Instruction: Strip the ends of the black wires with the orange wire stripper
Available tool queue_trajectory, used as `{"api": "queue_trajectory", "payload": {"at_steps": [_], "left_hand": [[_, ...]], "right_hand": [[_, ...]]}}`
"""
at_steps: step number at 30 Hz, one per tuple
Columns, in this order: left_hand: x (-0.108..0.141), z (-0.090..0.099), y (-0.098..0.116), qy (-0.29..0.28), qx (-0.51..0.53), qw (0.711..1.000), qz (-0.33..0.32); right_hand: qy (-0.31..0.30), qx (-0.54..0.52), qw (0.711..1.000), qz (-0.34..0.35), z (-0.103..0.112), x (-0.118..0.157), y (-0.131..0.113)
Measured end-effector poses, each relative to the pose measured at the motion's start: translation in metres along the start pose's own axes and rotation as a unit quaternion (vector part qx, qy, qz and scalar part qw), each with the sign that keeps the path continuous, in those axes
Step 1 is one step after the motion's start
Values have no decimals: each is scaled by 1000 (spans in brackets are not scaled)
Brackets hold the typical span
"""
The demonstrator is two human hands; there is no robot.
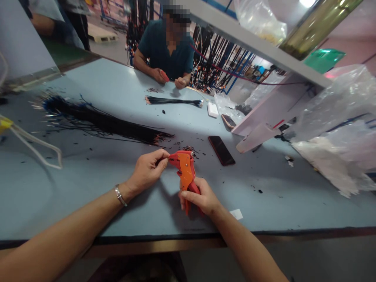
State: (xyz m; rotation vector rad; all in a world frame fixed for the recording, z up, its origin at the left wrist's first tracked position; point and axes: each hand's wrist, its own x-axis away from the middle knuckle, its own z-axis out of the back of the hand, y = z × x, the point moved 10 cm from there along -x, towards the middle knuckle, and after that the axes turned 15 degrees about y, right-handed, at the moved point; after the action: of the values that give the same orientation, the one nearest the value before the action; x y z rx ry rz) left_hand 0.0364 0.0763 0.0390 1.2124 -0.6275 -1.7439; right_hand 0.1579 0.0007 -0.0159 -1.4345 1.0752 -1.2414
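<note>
An orange and red wire stripper (185,168) stands tilted over the blue-grey table, its handles wrapped by the fingers of my right hand (202,196). At the tool's jaws, my left hand (149,168) is closed in a pinch between thumb and forefinger. What the pinch holds is too small to make out. Just beyond both hands lies a long bundle of black wires (108,125), its near ends coppery and its far left ends blue and silvery. Small dark scraps (190,150) are scattered behind the tool's head.
A dark phone (221,150) lies right of the tool. Across the table (141,117), a person holds a red tool (164,76) behind a smaller wire bundle (173,101). A white cable loop (38,147) is at left; a shelf post (264,109) and plastic bags (331,117) stand right.
</note>
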Motion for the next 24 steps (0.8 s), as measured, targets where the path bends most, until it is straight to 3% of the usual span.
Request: {"api": "queue_trajectory", "payload": {"at_steps": [17, 24], "left_hand": [[-4, -2, -2, -6, 16, 999, 36], [-5, -6, -9, -5, 14, 999, 42]], "right_hand": [[39, 35, 998, 41, 0, 1, -6], [59, 4, 998, 24, 4, -6, 4]]}}
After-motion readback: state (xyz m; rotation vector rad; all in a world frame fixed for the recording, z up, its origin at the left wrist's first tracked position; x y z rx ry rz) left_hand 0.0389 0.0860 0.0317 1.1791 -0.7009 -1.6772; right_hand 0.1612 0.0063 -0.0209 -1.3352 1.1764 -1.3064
